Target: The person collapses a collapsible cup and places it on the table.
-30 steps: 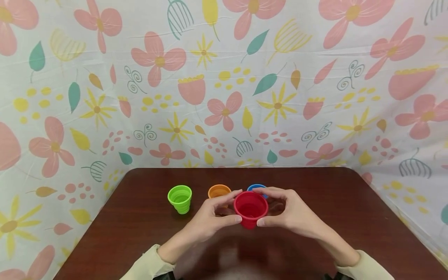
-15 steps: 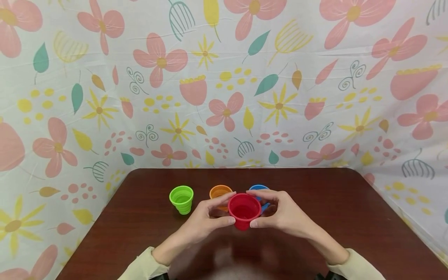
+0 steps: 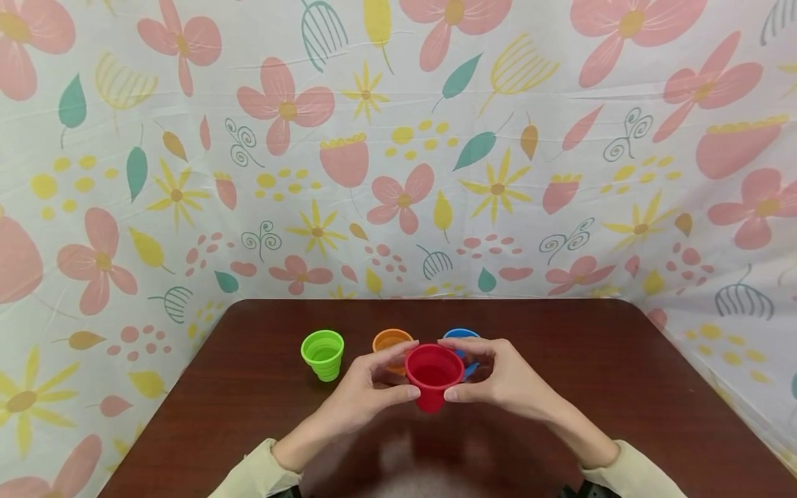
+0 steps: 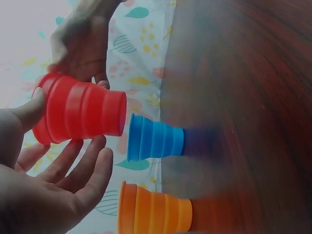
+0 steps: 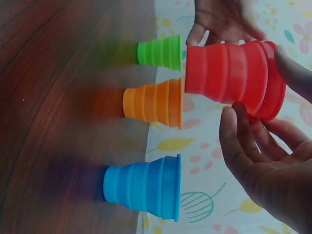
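A red collapsible cup (image 3: 434, 377) with stepped, ringed sides is held upright above the table between both hands. My left hand (image 3: 367, 387) grips its left side, thumb at the near rim and fingers at the far side. From the right, my right hand (image 3: 504, 377) pinches it the same way. Both wrist views show the whole ringed wall of the red cup (image 4: 80, 109), its base off the table. Behind the hands stand an orange cup (image 3: 391, 339) and a blue cup (image 3: 459, 334), each partly hidden by fingers in the head view.
A green cup (image 3: 322, 354) of the same ringed shape stands upright to the left of the orange one. All rest on a dark brown wooden table (image 3: 218, 401) with rounded far corners. A flower-patterned cloth (image 3: 398, 152) hangs behind and along the sides.
Both hands and the red cup have shifted slightly left since a second ago, uncovering a bit more of the blue cup. Over the last half second they hardly move.
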`<state>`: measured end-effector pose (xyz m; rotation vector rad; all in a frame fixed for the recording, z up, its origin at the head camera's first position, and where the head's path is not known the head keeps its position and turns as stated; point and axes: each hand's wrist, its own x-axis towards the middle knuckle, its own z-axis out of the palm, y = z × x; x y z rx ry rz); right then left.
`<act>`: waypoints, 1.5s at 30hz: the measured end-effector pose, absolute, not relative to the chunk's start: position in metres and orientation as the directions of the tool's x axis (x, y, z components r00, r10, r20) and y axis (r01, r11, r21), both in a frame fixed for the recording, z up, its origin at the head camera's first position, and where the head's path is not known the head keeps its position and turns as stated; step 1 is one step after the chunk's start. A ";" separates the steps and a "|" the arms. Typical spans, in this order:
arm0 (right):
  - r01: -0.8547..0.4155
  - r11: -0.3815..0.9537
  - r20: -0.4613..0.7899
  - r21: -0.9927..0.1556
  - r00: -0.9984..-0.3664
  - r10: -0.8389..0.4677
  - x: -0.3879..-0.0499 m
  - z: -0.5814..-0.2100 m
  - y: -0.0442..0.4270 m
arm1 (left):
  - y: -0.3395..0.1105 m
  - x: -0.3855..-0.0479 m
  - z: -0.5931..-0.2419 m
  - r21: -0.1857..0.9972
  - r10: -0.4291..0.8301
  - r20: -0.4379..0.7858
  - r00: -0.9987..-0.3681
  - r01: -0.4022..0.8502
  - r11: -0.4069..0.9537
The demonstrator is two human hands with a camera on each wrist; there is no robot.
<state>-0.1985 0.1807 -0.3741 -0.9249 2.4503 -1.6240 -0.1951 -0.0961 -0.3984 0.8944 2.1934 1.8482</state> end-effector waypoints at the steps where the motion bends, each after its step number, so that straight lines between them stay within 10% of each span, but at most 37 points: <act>1: -0.439 0.260 0.264 -0.860 -0.819 -0.510 -0.199 -0.374 0.181 | -0.096 -0.195 -0.399 0.933 0.516 0.267 -0.814 0.352 0.072; 23: -0.371 0.207 0.213 -0.905 -0.818 -0.534 -0.197 -0.377 0.179 | -0.096 -0.195 -0.402 0.934 0.483 0.299 -0.823 0.357 0.031; 45: -0.660 0.167 0.555 -0.732 -0.720 -0.415 -0.189 -0.387 0.177 | -0.092 -0.194 -0.406 0.974 0.470 0.192 -0.862 0.225 0.014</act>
